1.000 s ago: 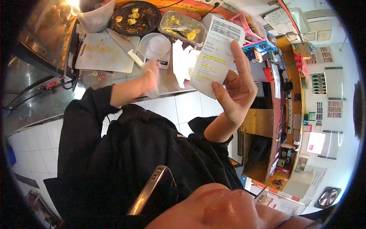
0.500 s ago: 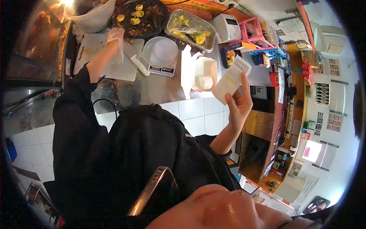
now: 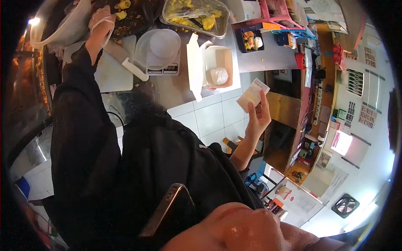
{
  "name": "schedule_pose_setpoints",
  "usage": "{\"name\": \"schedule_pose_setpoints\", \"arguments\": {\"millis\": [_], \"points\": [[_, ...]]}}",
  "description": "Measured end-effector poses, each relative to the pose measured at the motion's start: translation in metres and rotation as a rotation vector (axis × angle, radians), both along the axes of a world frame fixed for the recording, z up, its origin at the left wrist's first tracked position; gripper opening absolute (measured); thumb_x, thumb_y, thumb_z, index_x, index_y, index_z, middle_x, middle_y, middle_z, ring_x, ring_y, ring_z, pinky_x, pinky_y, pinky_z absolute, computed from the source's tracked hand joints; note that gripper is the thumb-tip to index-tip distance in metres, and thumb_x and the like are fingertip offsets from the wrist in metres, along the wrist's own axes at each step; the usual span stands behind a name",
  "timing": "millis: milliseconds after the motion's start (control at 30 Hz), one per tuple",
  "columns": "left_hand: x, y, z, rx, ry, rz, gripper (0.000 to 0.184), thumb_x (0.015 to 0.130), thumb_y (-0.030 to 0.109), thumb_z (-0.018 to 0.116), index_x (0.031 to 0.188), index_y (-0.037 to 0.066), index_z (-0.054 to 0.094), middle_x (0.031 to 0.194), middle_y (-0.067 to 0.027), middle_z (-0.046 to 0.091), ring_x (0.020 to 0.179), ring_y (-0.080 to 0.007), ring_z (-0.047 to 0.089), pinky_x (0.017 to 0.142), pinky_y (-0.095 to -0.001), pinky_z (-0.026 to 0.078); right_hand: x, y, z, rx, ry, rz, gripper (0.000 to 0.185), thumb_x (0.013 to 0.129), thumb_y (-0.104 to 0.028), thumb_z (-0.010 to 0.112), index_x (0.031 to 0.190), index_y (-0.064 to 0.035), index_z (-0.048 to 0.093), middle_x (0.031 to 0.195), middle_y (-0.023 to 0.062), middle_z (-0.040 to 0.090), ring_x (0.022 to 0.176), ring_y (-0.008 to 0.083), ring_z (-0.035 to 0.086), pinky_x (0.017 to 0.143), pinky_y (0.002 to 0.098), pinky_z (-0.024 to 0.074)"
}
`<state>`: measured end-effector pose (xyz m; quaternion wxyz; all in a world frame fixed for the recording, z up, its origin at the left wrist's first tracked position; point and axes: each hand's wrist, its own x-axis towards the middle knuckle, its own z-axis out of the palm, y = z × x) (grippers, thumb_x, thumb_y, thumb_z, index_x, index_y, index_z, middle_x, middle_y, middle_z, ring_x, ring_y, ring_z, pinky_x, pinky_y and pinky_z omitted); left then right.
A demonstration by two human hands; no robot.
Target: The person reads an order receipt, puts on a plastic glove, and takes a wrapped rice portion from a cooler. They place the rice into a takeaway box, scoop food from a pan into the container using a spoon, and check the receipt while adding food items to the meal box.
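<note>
In the head view, my left hand [image 3: 102, 19], in a clear plastic glove, is at the near left side of a dark round pan [image 3: 140, 21] with yellow food pieces [image 3: 121, 15] and brown crumbs. Its fingers are blurred under the plastic. Below it a knife [image 3: 127, 65] with a white handle lies on a white cutting board [image 3: 111, 77]. My right hand [image 3: 259, 117], bare, pinches a printed paper slip [image 3: 253, 95] between thumb and fingers, out beyond the counter edge. An open white carton [image 3: 224, 58] holds a white wrapped bundle [image 3: 219, 76].
A clear bowl [image 3: 144, 50] rests on a kitchen scale [image 3: 171, 69]. Behind are a foil-like tray [image 3: 167, 12] of yellow food, a black container of food [image 3: 250, 41] and a pink basket [image 3: 264, 10]. A white tub [image 3: 63, 27] stands left.
My left hand has moved from the cutting board up and left to the pan. My right hand has lowered the slip away from the carton. The view has shifted.
</note>
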<state>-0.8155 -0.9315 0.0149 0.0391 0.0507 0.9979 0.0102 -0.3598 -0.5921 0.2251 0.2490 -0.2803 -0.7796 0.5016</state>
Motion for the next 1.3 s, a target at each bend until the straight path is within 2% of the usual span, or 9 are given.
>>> {"name": "schedule_pose_setpoints", "arguments": {"millis": [67, 200, 333, 500, 667, 733, 967, 1133, 1300], "points": [[0.024, 0.011, 0.025, 0.096, 0.108, -0.004, 0.029, 0.086, 0.02, 0.056, 0.113, 0.008, 0.058, 0.109, -0.0195, 0.06, 0.1, -0.0351, 0.06, 0.073, -0.0475, 0.054, 0.008, 0.01, -0.015, 0.046, -0.039, -0.12, 0.039, 0.079, 0.003, 0.066, 0.117, 0.0036, 0.058, 0.103, 0.008, 0.063, 0.091, 0.0122, 0.059, 0.08, 0.0234, 0.0474], [0.029, 0.025, 0.018, 0.014, 0.078, 0.083, 0.028, 0.085, 0.021, 0.056, 0.11, 0.009, 0.061, 0.105, -0.0204, 0.061, 0.1, -0.0377, 0.06, 0.074, -0.0487, 0.054, 0.018, 0.023, -0.029, 0.029, -0.019, -0.224, 0.023, 0.082, 0.007, 0.059, 0.104, 0.0044, 0.065, 0.099, 0.0106, 0.065, 0.089, 0.0124, 0.06, 0.079, 0.0233, 0.0476], [0.009, 0.003, -0.013, -0.076, -0.039, -0.02, 0.035, 0.084, 0.03, 0.055, 0.113, 0.01, 0.06, 0.119, -0.0204, 0.053, 0.105, -0.0395, 0.057, 0.079, -0.0492, 0.052, 0.029, 0.045, -0.041, -0.032, 0.031, -0.277, 0.014, 0.081, 0.007, 0.058, 0.091, 0.0037, 0.066, 0.089, 0.0075, 0.065, 0.083, 0.0112, 0.059, 0.075, 0.023, 0.047], [0.041, 0.038, 0.022, 0.003, 0.303, 0.178, 0.044, 0.082, 0.031, 0.056, 0.124, 0.016, 0.05, 0.124, -0.0187, 0.049, 0.106, -0.0374, 0.055, 0.083, -0.051, 0.048, 0.054, 0.116, -0.067, -0.096, 0.013, -0.257, 0.014, 0.079, 0.004, 0.048, 0.077, 0.0003, 0.061, 0.076, 0.0013, 0.058, 0.067, 0.0073, 0.05, 0.062, 0.0207, 0.0413], [0.052, 0.095, 0.014, 0.354, 0.742, 0.004, 0.045, 0.082, 0.029, 0.057, 0.124, 0.016, 0.049, 0.124, -0.0198, 0.047, 0.111, -0.0383, 0.05, 0.089, -0.0501, 0.044, 0.045, 0.199, -0.079, -0.235, 0.02, -0.18, 0.024, 0.075, 0.005, 0.039, 0.086, -0.0005, 0.06, 0.074, -0.0019, 0.052, 0.063, 0.0052, 0.043, 0.055, 0.0187, 0.0341], [0.1, 0.168, 0.066, 0.358, 0.819, 0.0, 0.049, 0.081, 0.028, 0.059, 0.126, 0.012, 0.046, 0.122, -0.0206, 0.047, 0.115, -0.0373, 0.045, 0.096, -0.0479, 0.037, 0.04, 0.244, -0.094, -0.207, 0.023, -0.136, 0.025, 0.076, 0.005, 0.041, 0.089, -0.0007, 0.062, 0.074, -0.0025, 0.052, 0.062, 0.0047, 0.043, 0.054, 0.0191, 0.034], [0.191, 0.346, 0.12, 0.855, 0.717, -0.287, 0.058, 0.08, 0.023, 0.062, 0.131, 0.009, 0.039, 0.125, -0.0149, 0.047, 0.121, -0.0335, 0.037, 0.104, -0.043, 0.027, 0.014, 0.315, -0.087, 0.066, -0.223, 0.14, 0.031, 0.08, 0.003, 0.051, 0.108, -0.0013, 0.063, 0.093, 0.0045, 0.061, 0.07, 0.0063, 0.052, 0.06, 0.0202, 0.0417], [0.249, 0.359, 0.121, 0.901, 0.694, -0.356, 0.055, 0.08, 0.032, 0.06, 0.128, 0.01, 0.044, 0.123, -0.0122, 0.047, 0.117, -0.0324, 0.039, 0.102, -0.043, 0.03, -0.015, 0.278, -0.044, -0.26, 0.056, 0.448, 0.055, 0.074, 0.014, 0.057, 0.127, -0.0009, 0.051, 0.122, 0.0118, 0.048, 0.078, 0.012, 0.06, 0.06, 0.0209, 0.0498], [0.273, 0.325, 0.108, 0.889, 0.629, -0.254, 0.053, 0.083, 0.034, 0.057, 0.129, 0.009, 0.043, 0.126, -0.0119, 0.045, 0.119, -0.0311, 0.037, 0.102, -0.0431, 0.028, -0.026, 0.243, -0.005, -0.372, 0.103, 0.615, 0.067, 0.07, 0.017, 0.058, 0.134, 0.0053, 0.038, 0.131, 0.0157, 0.04, 0.08, 0.0141, 0.062, 0.06, 0.0217, 0.0505]]}}
